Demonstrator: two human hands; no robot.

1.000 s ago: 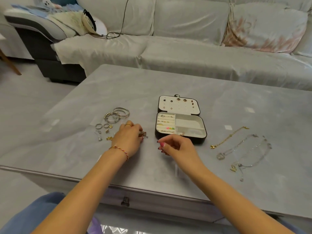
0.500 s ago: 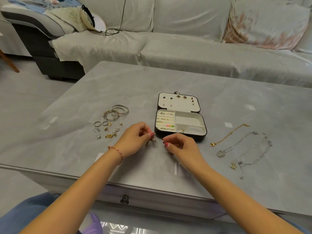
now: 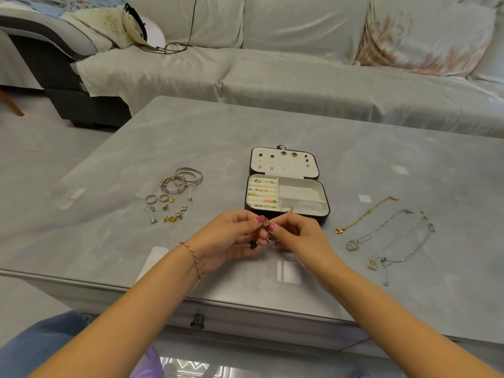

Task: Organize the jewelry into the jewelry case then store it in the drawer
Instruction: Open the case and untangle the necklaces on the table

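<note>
Both hands meet just in front of the open jewelry case on the tabletop: left hand and right hand pinch one small earring, probably a dangling one. Light, fiddly, easily dropped; best held by its post or hook

L grip, R grip; fingertips pinched together
</note>
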